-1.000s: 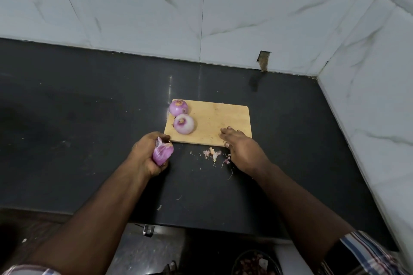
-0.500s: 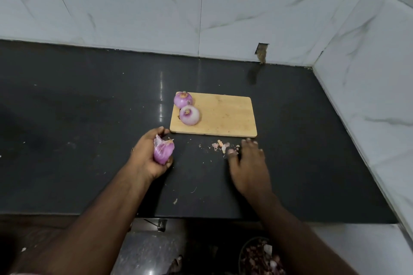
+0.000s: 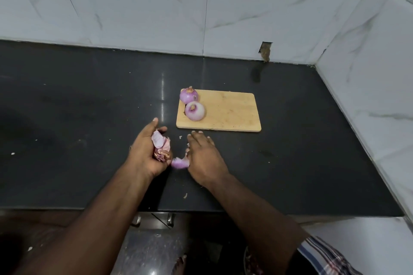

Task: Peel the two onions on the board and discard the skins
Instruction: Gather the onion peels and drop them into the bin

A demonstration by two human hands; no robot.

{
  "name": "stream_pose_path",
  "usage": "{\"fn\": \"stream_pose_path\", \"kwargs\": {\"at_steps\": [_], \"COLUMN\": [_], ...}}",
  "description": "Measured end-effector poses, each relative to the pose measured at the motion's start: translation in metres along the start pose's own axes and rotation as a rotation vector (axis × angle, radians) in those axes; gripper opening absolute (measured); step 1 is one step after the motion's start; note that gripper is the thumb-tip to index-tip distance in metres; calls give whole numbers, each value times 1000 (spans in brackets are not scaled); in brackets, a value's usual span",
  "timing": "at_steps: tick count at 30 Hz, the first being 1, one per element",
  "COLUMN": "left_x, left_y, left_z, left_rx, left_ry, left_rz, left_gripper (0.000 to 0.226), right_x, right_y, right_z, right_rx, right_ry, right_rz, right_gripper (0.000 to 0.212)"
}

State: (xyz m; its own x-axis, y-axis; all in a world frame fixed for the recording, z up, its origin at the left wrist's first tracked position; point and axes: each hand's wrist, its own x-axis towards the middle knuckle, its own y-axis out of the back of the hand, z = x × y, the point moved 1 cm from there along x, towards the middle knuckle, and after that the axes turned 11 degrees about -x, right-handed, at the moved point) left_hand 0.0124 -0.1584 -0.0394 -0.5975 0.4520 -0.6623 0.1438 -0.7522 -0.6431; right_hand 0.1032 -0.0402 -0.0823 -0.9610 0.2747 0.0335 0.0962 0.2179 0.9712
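Papery purple skins (image 3: 161, 145) bunched in the left hand (image 3: 149, 152), fingers curled around them, just left of frame centre. Right hand (image 3: 204, 158) flat, fingers straight, palm down on the glossy black counter (image 3: 78, 118), touching a curved purple skin piece (image 3: 180, 162) lying between the two hands. Above, at centre: rectangular wooden board (image 3: 232, 114), round-cornered, carrying two smooth, round peeled onions (image 3: 194, 111) touching at its left end. Veined white marble tiles (image 3: 134, 6) behind.
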Motion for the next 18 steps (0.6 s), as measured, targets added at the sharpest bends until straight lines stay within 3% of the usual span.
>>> {"fn": "stream_pose_path", "kwargs": {"at_steps": [3,9,13,16,18], "left_x": [-3,-13,-17,-18,-19], "left_y": [11,25,35,34,32], "left_z": [6,11,15,10,7], "left_rx": [-24,-29,-36,-40,-16], "left_ry": [-10,-46,-18,9,15], "left_rz": [38,72,49,49,39], "left_gripper": [32,36,35,34,35], "right_x": [5,-12,-29,-31,-33], "right_y": [4,26,19,17,18], "right_z": [-3,1,-2,-10,-14], "right_rx": [80,303,79,-117,-105], "right_ry": [88,59,163,269,308], "right_rz": [2,-34,-56,-64,30], "right_gripper": [50,48,60,46,30]}}
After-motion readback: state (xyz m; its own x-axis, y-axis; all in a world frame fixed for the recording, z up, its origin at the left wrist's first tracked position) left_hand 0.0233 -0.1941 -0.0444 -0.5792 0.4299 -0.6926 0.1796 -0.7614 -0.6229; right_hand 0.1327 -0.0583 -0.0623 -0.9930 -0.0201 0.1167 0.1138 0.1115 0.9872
